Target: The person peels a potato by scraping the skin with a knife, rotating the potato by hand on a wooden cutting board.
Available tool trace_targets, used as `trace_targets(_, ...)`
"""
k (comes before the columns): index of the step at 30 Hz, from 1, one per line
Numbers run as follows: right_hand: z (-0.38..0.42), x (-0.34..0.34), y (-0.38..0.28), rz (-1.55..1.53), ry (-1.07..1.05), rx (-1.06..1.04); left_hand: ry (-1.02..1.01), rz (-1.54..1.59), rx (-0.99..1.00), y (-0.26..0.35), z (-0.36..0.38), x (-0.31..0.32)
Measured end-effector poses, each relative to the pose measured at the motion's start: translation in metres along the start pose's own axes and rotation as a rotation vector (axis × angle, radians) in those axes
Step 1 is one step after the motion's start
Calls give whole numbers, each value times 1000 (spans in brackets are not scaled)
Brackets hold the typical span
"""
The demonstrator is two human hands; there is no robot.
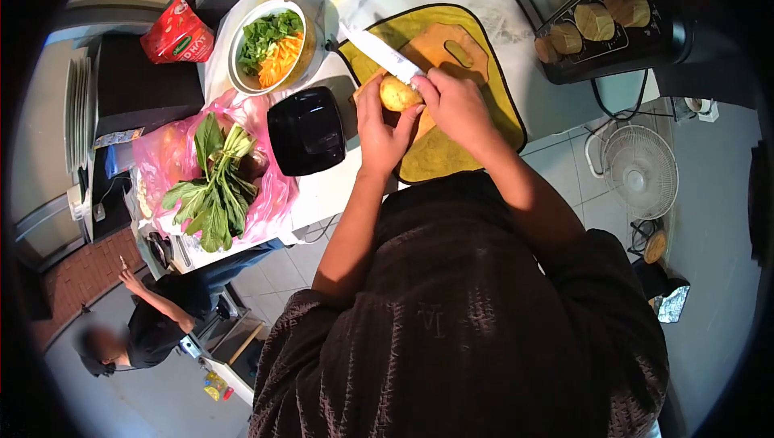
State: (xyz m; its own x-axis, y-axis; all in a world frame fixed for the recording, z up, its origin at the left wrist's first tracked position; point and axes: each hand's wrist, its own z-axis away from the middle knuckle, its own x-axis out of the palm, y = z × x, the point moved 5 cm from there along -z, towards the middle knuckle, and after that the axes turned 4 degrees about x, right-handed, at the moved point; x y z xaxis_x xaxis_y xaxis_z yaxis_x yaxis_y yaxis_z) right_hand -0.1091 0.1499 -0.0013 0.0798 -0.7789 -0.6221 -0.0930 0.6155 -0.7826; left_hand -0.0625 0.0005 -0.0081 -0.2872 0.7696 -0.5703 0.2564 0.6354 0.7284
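Observation:
My left hand (pixel 383 131) is closed around a potato (pixel 398 94), its fingers along the left side and the thumb below. In my right hand (pixel 455 106) is a knife (pixel 379 52) with a long pale blade pointing to the upper left. The blade's lower end lies right at the top of the potato, and the handle is hidden in my fingers. Both hands are over a wooden cutting board (pixel 463 33) with a slot handle, which rests on a yellow-green cloth (pixel 506 119) with a dark border.
Left of the board are a black square bowl (pixel 306 131), a white tub (pixel 235 55) of chopped greens and orange shreds, and leafy greens (pixel 214 188) on a pink plastic bag (pixel 270 216). A black appliance (pixel 613 55) stands at right. Another person (pixel 165 309) is at lower left.

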Motion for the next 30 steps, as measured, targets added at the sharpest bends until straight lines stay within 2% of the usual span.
trace_targets(4, -8, -4, 10, 29, -12, 42, -5, 24, 9, -1, 0, 0)
trace_targets(6, -1, -4, 1, -41, 23, -47, 9, -17, 52, -1, 2, 0)
trace_targets(11, -10, -6, 13, 1, -55, 90, -10, -23, 24, -3, 3, -1)
trace_targets(14, -7, -7, 0, -20, 3, 40, 13, -31, 71, -5, 3, 0)
trace_targets(16, -4, -3, -1, -83, -33, 1, 16, -38, 65, -2, 4, -1)
trace_targets(19, -9, -5, 4, -4, -22, 80, -2, -17, -15, -4, 4, 0)
trace_targets(22, -5, -9, 0, -49, 10, 32, 10, -8, 31, -3, 3, -1)
trace_targets(23, -1, -7, -4, 22, 11, 9, 18, -19, 27, -4, 4, 0)
trace_targets(27, -2, -1, -6, 49, -133, 87, 72, 21, 25, -5, 7, 1)
trace_targets(30, -7, -7, -11, 80, -79, 93, 94, 9, 26, -7, 10, 4)
